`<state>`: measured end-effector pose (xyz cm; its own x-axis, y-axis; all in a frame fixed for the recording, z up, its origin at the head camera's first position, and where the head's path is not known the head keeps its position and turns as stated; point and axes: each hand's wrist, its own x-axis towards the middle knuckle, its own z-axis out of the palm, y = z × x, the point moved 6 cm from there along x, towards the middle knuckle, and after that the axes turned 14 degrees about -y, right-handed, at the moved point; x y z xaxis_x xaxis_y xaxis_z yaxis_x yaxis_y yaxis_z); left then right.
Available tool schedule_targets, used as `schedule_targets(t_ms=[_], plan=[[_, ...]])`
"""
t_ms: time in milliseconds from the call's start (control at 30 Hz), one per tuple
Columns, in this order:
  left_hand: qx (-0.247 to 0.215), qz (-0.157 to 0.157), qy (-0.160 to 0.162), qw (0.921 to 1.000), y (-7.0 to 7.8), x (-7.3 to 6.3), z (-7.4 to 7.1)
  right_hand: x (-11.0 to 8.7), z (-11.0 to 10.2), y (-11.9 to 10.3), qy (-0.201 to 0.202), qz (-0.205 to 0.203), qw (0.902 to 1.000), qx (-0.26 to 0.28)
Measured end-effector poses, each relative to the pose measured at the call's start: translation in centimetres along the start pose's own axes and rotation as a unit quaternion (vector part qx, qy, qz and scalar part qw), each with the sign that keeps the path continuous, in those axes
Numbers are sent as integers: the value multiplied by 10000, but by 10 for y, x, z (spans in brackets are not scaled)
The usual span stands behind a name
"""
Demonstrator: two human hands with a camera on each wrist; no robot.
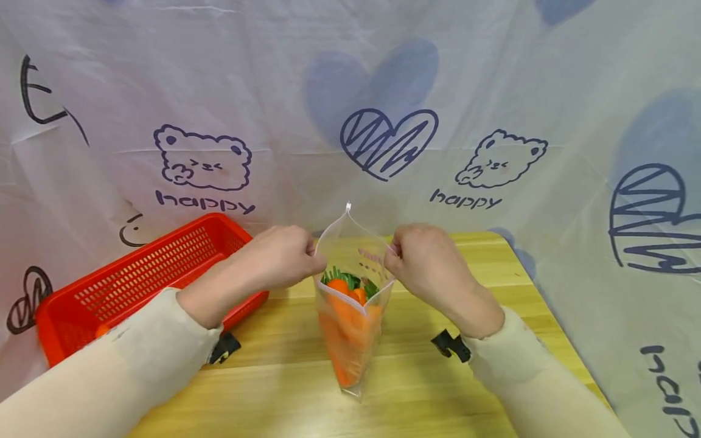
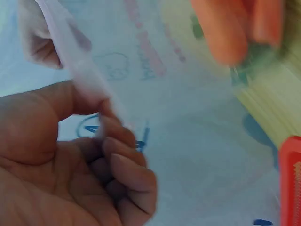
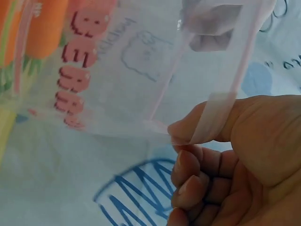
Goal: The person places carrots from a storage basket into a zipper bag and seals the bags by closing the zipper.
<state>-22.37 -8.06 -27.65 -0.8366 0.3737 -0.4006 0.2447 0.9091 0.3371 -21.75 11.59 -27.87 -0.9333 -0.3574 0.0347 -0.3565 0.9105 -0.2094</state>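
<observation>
A clear zip bag [image 1: 342, 252] with pink edges stands upright on the table, its mouth spread wide. Inside are orange carrots [image 1: 338, 286] with green tops [image 1: 350, 277], tips pointing down. My left hand [image 1: 286, 255] pinches the left side of the rim between thumb and forefinger. On the opposite side, my right hand [image 1: 432, 258] pinches the rim the same way; in the right wrist view the thumb [image 3: 197, 122] lies behind the film. A small white zip slider [image 1: 348, 207] sits at the far peak of the opening. Red lettering [image 3: 77, 52] shows on the bag.
Left of the bag stands a red plastic basket [image 1: 60, 301], partly behind my left sleeve, with something orange [image 1: 102, 330] in it. Below is a light wooden table [image 1: 438, 401]. A white printed curtain [image 1: 296, 170] hangs behind. Black wrist mounts [image 1: 226, 348] show at both cuffs.
</observation>
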Motion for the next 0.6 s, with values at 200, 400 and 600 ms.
schedule_targets(t_ms=[200, 400, 600], plan=[[568, -286, -302, 9975, -14, 2, 13, 3, 23, -5, -246, -177, 9994, -140], [1056, -656, 333, 9917, -15, -5, 7, -1, 17, -1, 163, 5, 9998, -87], [2223, -162, 1421, 9644, -1, -12, 11, -3, 19, -8, 585, -565, 9938, -764]])
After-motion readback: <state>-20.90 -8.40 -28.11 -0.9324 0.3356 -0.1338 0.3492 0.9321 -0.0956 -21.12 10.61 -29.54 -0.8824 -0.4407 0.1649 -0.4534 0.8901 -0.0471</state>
